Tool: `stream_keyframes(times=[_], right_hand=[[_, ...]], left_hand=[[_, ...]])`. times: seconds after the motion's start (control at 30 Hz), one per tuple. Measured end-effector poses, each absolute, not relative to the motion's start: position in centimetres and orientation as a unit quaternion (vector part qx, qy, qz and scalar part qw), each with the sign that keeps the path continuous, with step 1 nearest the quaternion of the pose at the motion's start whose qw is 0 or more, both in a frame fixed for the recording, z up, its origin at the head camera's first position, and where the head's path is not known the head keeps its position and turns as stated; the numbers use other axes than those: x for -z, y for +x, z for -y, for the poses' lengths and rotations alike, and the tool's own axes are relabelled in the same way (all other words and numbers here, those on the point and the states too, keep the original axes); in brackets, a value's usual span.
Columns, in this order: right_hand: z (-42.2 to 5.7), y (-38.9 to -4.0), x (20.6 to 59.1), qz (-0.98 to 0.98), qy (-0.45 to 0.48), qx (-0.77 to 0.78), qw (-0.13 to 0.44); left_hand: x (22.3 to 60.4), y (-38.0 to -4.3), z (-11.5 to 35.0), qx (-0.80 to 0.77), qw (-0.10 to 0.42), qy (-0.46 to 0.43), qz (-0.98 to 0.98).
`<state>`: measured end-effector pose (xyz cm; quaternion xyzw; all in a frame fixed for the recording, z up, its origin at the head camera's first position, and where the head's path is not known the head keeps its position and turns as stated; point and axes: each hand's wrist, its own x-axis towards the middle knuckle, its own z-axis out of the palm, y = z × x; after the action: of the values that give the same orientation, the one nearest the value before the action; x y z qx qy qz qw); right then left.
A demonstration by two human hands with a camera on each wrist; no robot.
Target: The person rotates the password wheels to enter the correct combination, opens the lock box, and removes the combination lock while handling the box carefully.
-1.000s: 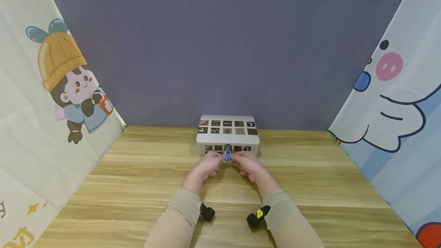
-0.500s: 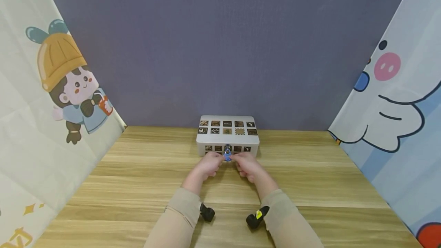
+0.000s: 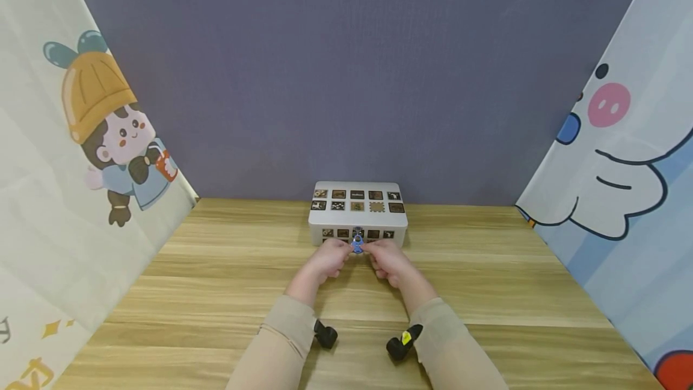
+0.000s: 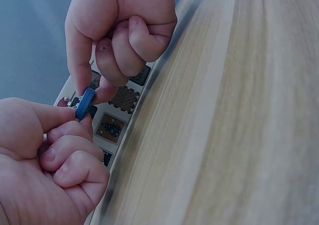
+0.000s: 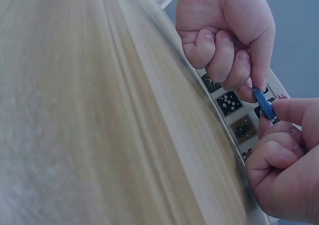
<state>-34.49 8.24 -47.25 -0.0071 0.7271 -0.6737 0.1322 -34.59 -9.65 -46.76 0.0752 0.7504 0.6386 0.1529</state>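
A small blue padlock (image 3: pixel 357 246) hangs at the latch on the front of a white tin box (image 3: pixel 354 217), whose faces carry rows of dark square pictures. From the left side, my left hand (image 3: pixel 329 257) pinches the padlock between thumb and forefinger. My right hand (image 3: pixel 391 259) pinches its other side the same way. Both wrist views show the padlock (image 4: pixel 85 104) edge-on between the two hands, with the remaining fingers curled into the palms. The fingertips hide part of the padlock's body. The box lid is down.
The box stands on a wood-grain table (image 3: pixel 216 294), close to a dark grey-purple back wall (image 3: pixel 346 77). Printed cartoon curtains (image 3: pixel 32 137) flank the table. Black wrist cameras (image 3: pixel 326 336) sit at both sleeve cuffs.
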Motion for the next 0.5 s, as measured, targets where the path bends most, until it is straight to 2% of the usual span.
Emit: stream_keyframes(times=[0.5], right_hand=[[-8.14,-34.37,47.18,-0.723,-0.008,0.678,0.135]], left_hand=[[46.78,-34.67,9.66,-0.639,0.154,0.069,-0.750]])
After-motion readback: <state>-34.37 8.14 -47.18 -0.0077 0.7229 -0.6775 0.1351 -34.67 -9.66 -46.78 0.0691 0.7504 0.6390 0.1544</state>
